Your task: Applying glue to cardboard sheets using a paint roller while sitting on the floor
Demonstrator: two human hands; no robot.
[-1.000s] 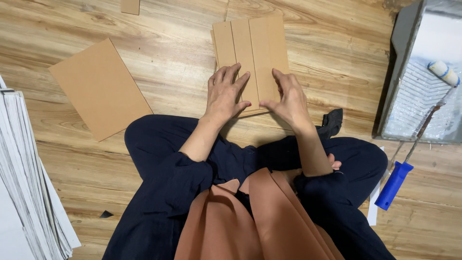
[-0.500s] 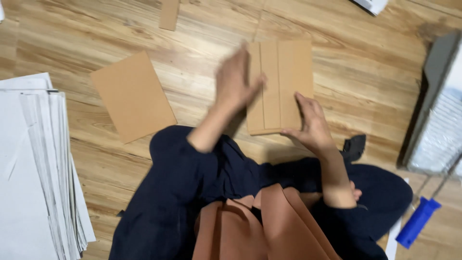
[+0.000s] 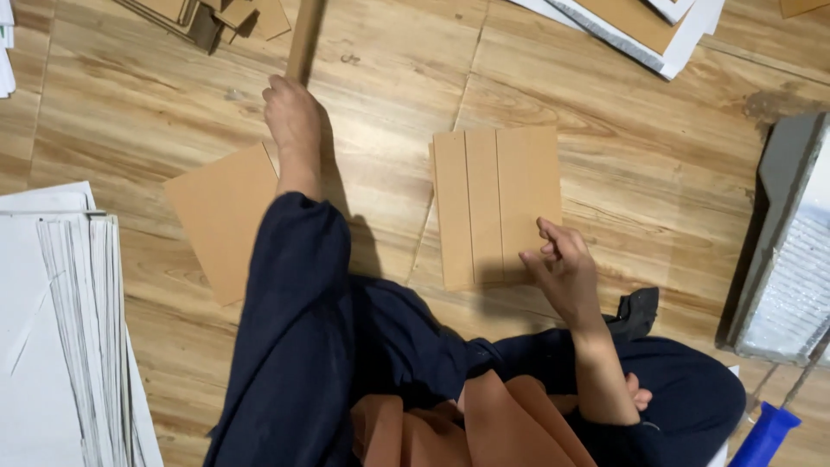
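I sit cross-legged on a wooden floor. My left hand (image 3: 292,111) is stretched far forward and grips the near end of a narrow brown cardboard strip (image 3: 304,35) lying on the floor. My right hand (image 3: 560,264) rests with its fingertips on the lower right corner of a brown board (image 3: 494,203) made of three strips side by side, just in front of my knees. A plain brown cardboard sheet (image 3: 223,218) lies to the left, partly under my left sleeve.
A thick stack of white sheets (image 3: 65,329) lies at the left. Cardboard scraps (image 3: 207,15) sit at the top left, and white and brown sheets (image 3: 635,22) at the top right. A grey paint tray (image 3: 782,251) and a blue roller handle (image 3: 765,437) are at the right.
My left hand left the three-strip board and reached forward to the narrow strip. My right hand slid to the board's lower right corner. The view tilted forward.
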